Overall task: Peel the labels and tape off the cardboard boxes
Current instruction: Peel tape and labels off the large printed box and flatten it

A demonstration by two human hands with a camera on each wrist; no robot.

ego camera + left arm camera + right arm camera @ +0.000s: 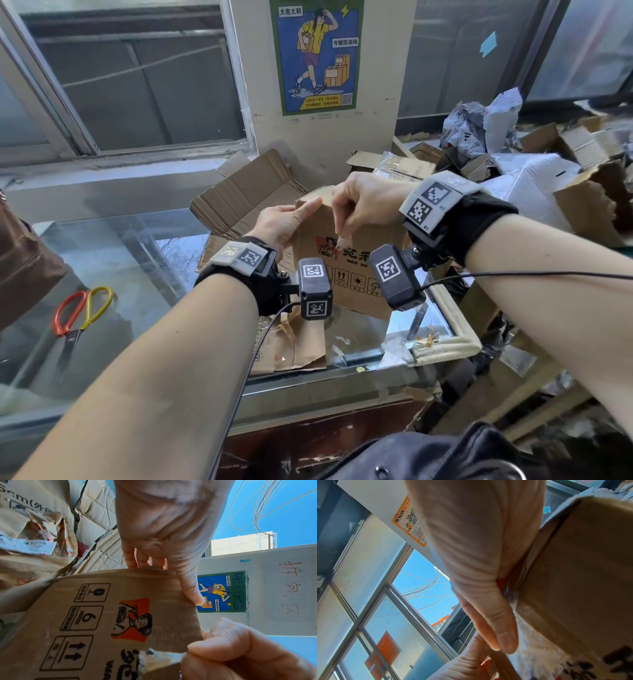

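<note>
I hold a brown cardboard box (pixel 352 303) with a red logo and handling symbols upright over the glass table. My left hand (pixel 301 216) grips its top left edge, thumb on the front (pixel 190 588) and fingers behind. My right hand (pixel 342 236) pinches a strip of tape (pixel 159 657) partly lifted off the printed front, beside the logo. In the right wrist view the thumb (pixel 498 628) lies against the box (pixel 582 588), where a pale torn patch (pixel 539 655) shows.
Red and yellow scissors (pixel 80 315) lie on the glass table (pixel 137 267) at the left. Flattened cardboard (pixel 246 195) leans behind the box, and torn pieces (pixel 294 349) lie beneath it. A pile of boxes and wrappers (pixel 513 144) fills the right side.
</note>
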